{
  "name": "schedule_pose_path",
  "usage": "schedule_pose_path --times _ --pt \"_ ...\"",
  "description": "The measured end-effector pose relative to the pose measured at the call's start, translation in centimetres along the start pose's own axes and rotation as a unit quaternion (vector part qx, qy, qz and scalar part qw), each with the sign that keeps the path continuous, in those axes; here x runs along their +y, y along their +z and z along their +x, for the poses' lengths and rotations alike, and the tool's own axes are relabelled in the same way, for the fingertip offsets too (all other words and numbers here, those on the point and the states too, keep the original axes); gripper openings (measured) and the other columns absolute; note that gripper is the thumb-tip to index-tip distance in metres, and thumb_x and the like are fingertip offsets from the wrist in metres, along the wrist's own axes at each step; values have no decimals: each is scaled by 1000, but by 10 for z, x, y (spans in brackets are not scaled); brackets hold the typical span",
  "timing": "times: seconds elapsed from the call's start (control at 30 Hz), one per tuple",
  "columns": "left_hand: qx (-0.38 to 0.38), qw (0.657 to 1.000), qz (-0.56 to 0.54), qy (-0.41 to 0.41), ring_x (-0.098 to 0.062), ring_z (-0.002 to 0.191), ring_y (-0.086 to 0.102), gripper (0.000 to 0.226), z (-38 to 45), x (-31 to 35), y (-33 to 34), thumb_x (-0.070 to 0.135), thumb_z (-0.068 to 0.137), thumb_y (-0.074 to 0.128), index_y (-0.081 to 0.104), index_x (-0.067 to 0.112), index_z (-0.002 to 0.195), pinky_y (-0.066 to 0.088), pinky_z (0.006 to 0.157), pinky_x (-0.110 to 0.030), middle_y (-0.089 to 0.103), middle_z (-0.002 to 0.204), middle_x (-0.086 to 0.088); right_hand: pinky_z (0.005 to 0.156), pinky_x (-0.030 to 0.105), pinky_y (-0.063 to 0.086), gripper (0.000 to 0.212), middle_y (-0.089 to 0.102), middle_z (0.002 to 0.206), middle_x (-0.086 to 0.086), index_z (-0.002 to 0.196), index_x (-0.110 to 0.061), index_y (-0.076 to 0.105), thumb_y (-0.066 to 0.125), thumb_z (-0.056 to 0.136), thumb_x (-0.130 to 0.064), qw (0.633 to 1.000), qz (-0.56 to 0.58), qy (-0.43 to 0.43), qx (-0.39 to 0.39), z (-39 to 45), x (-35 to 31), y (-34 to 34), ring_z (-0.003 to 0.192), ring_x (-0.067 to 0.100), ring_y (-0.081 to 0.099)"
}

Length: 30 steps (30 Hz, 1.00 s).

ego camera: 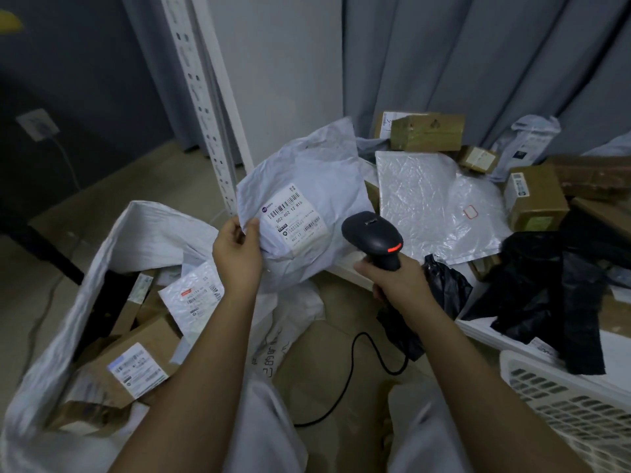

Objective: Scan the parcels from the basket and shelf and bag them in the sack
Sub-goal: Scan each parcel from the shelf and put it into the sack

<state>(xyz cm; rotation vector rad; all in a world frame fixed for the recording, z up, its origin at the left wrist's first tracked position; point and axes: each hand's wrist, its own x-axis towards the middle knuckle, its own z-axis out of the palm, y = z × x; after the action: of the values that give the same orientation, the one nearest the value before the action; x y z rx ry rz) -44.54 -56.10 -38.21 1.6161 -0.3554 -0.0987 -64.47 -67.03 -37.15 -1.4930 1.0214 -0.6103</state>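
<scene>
- Grey poly mailer: label up, pinched at its edge by left hand, held above sack.
- Scanner: gripped by right hand, aimed at label.
- Sack: mouth open, several parcels inside.
- Shelf: many parcels apparently left.
- Basket: contents unseen.
- Room: open floor between sack and shelf edge.
</scene>
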Motion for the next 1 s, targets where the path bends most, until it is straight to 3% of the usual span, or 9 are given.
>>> schedule_pose_path --times 0.13,0.3,0.43,0.6,0.7,0.8,0.9,1.0 --pt "66 997 -46 10 -9 76 63 13 2 11 -53 20 92 62 60 22 79 50 72 -25 66 78 7 51 25 42 12 58 61 0 80 -9 64 76 80 -11 1000 -9 3 -27 -8 -2 21 51 14 49" --pt "132 991 -8 34 -11 74 60 13 1 15 -147 20 92 61 61 25 80 47 71 -30 64 77 7 61 28 43 15 63 71 4 79 -11 64 79 76 -12 998 -39 -2 -53 -16 -5 71 63 18 56" --pt "197 978 51 49 -1 64 49 9 -3 16 -213 20 91 59 59 16 83 40 62 -24 55 71 10 63 29 42 17 63 79 7 86 -7 65 78 78 -15 997 -57 -4 -61 -15 -11 121 72 19 56" --pt "256 962 67 65 4 61 45 19 -5 14 -260 19 94 56 52 22 75 37 60 -15 49 67 11 73 32 43 25 62 87 10 90 -11 61 79 77 -23 992 -108 -5 -58 0 2 173 80 24 56" --pt "218 968 101 67 1 58 43 27 -4 -6 -261 18 95 55 47 19 69 34 58 -16 44 64 9 75 29 40 32 60 92 10 100 -4 61 79 79 -20 984 -166 -12 -65 8 16 189 83 22 55" --pt "140 979 127 70 2 60 47 30 -3 -39 -243 17 97 55 49 30 71 34 58 -11 47 64 11 77 29 38 41 62 100 14 109 1 59 79 78 -17 970 -234 -31 -60 18 31 195 90 25 57" --pt "68 985 151 58 -4 70 56 16 2 -77 -219 18 99 51 61 23 88 43 62 -19 58 76 8 79 32 40 41 64 105 16 110 0 58 79 78 -17 961 -272 -33 -40 35 39 191 98 33 61" --pt "15 977 207 56 -19 88 62 19 7 -102 -193 14 100 47 62 16 112 42 68 -27 64 95 1 78 35 44 39 64 103 16 109 -3 59 78 78 -15 965 -260 -18 -38 50 40 184 90 28 59"
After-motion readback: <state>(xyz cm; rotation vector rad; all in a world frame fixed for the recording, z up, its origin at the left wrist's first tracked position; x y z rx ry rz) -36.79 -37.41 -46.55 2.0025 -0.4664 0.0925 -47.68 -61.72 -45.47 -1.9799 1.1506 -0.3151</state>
